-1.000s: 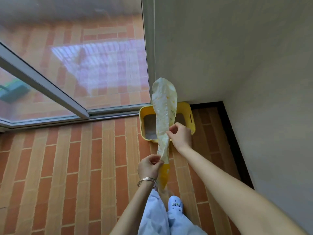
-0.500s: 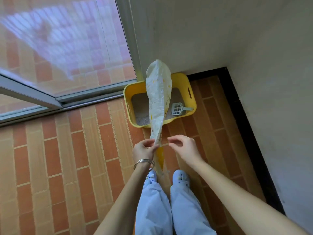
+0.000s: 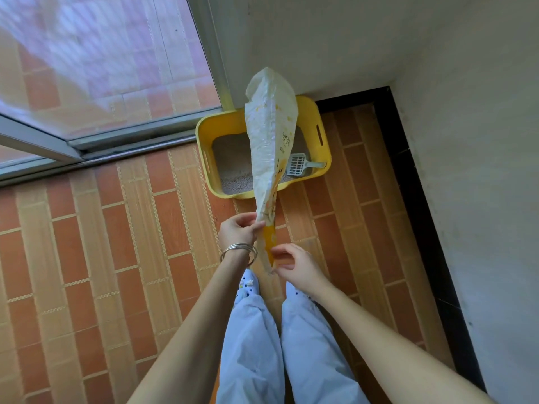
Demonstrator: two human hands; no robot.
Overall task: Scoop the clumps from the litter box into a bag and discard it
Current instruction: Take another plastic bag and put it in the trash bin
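Observation:
A long white and yellow plastic bag (image 3: 269, 135) is held up flat in front of me, hiding part of the litter box. My left hand (image 3: 237, 230), with bangles on the wrist, pinches the bag near its narrow lower part. Just below, my right hand (image 3: 294, 265) has its fingertips closed on the bag's yellow bottom end. The yellow litter box (image 3: 322, 135) sits on the floor in the corner by the wall, holding pale grey litter (image 3: 233, 161). A white slotted scoop (image 3: 299, 165) lies inside, resting on the box's right rim.
A white wall (image 3: 437, 83) runs behind and to the right of the box, with a black floor strip (image 3: 408, 185) along it. A sliding glass door and its metal track (image 3: 116, 147) are on the left. I stand on orange brick tiles (image 3: 102, 258), feet just below the hands.
My right hand let go of the bag's middle and dropped below my left hand to the bag's bottom end. The view tilted down, bringing the litter box and scoop into fuller sight.

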